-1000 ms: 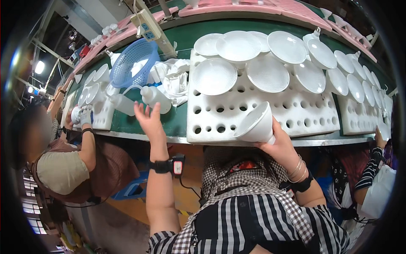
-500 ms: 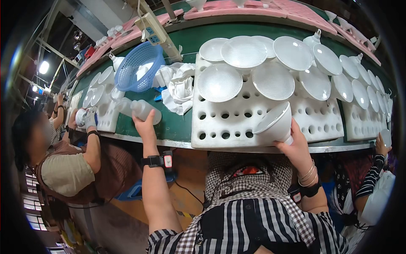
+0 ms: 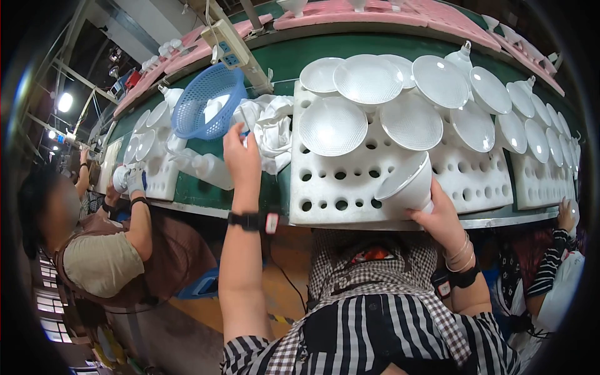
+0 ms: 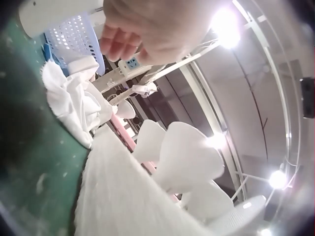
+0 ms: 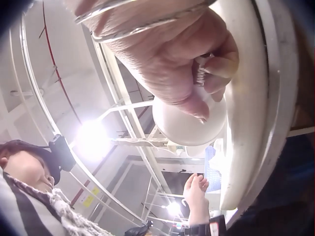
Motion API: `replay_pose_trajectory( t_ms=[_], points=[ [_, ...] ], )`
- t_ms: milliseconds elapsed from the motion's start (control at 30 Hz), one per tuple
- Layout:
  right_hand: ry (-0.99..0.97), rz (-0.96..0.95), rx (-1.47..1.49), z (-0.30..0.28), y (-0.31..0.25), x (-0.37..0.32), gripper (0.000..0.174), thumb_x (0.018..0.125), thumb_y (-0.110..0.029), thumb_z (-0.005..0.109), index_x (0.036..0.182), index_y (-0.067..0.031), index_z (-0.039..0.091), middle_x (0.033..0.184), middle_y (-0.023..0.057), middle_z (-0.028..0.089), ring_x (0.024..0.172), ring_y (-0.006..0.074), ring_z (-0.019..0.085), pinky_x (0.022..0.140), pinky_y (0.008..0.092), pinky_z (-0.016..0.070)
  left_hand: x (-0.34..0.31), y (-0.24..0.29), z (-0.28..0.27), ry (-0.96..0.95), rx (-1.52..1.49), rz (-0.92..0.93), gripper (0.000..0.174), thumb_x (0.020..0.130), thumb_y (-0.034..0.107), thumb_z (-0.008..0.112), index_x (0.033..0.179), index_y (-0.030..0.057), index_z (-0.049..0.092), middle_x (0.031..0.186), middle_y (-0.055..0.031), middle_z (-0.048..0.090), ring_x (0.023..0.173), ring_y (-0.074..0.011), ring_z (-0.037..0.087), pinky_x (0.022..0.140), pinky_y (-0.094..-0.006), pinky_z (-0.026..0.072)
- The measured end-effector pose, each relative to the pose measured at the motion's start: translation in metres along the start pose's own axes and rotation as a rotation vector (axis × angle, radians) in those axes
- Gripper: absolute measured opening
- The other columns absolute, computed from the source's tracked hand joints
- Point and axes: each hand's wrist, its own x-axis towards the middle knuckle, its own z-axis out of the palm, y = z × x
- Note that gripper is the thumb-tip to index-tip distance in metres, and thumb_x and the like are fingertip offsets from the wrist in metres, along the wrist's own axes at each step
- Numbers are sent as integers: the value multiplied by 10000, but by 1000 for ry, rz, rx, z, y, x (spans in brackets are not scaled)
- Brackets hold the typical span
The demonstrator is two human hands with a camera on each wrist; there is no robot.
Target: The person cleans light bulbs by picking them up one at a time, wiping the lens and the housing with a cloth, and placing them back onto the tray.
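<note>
My right hand (image 3: 440, 215) grips a white cone-shaped lamp bulb (image 3: 406, 181) by its narrow neck, its wide face tipped up and left. In the right wrist view, the thumb and fingers wrap around the bulb's threaded metal base (image 5: 201, 73). My left hand (image 3: 242, 156) is raised beside a crumpled white cloth (image 3: 272, 128), its fingers loosely bent with nothing seen between them. In the left wrist view, the cloth (image 4: 78, 98) lies below those fingers. A translucent squeeze bottle (image 3: 214, 170) is just left of this hand, with a second bottle (image 3: 182, 159) beside it.
Many more bulbs (image 3: 369, 78) stand in white foam racks (image 3: 350, 190) with holes. A blue basket (image 3: 209, 100) sits behind the bottles, near a power-strip post (image 3: 228, 47). Another person (image 3: 94, 244) works at left; a hand (image 3: 567, 215) shows at far right.
My left hand came down onto the squeeze bottle, then left it and moved right toward the cloth. My right hand still holds the bulb, now shifted slightly right in view.
</note>
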Motion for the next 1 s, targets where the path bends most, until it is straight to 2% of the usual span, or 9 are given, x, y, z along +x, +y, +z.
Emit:
replay_pose_trajectory(
  t_ms=[167,400,467,600,733,800,900,967,1000],
  points=[
    [-15,78,84,-4,-1,1,788,754,-143,776,1431,18,406,1205,173,650,1099,258,631,964,356,478,50,-20,35,-25,449,-270,499,863,126,666,1315,-7,501,1216,-268,587,1100,-444,593,957,-483,474],
    [-52,174,93,-8,-5,1,800,741,-180,791,1420,23,418,1201,168,648,1087,244,627,965,351,476,57,-44,35,6,485,-292,502,807,179,692,1258,4,561,1141,-255,661,1029,-382,656,893,-457,509],
    [-50,165,96,-8,-5,1,796,741,-182,789,1417,23,422,1198,167,649,1084,245,628,964,351,476,54,-43,28,-63,284,-420,470,818,180,663,1246,9,576,1118,-241,669,1018,-354,660,878,-443,503],
    [-38,145,84,-7,-2,1,781,744,-189,784,1408,23,433,1167,164,662,1051,241,641,934,350,494,45,-35,19,16,287,-388,455,837,180,634,1257,11,581,1123,-236,665,959,-361,671,849,-433,505],
    [-45,204,109,-7,-5,0,770,745,-187,778,1403,24,439,1131,161,676,1007,233,654,893,345,513,39,-24,11,50,302,-169,457,863,138,578,1303,20,551,1133,-257,634,1024,-407,619,923,-465,466],
    [-14,100,77,-6,1,0,757,744,-181,771,1396,25,446,1102,158,685,972,226,662,866,339,524,40,-25,11,71,278,-128,469,873,142,584,1323,16,541,1125,-262,630,1027,-415,607,944,-465,452],
    [-19,125,66,-5,-9,-2,751,742,-173,767,1392,25,449,1113,162,684,984,227,663,875,338,520,39,-32,11,41,133,-114,433,939,170,573,1345,26,538,1046,-196,651,866,-318,652,794,-418,523],
    [-18,107,61,-4,-3,-1,753,741,-171,766,1396,23,448,1111,161,684,976,227,665,874,337,521,40,-9,4,-49,-354,-461,400,1000,195,538,1363,27,533,994,-107,653,699,-167,629,579,-314,518],
    [-11,88,54,-4,0,-1,755,741,-168,765,1399,22,446,1109,160,684,969,227,667,872,336,523,40,-12,3,-47,-349,-466,400,1000,195,538,1363,27,533,994,-107,653,699,-167,629,579,-314,518]
  ],
)
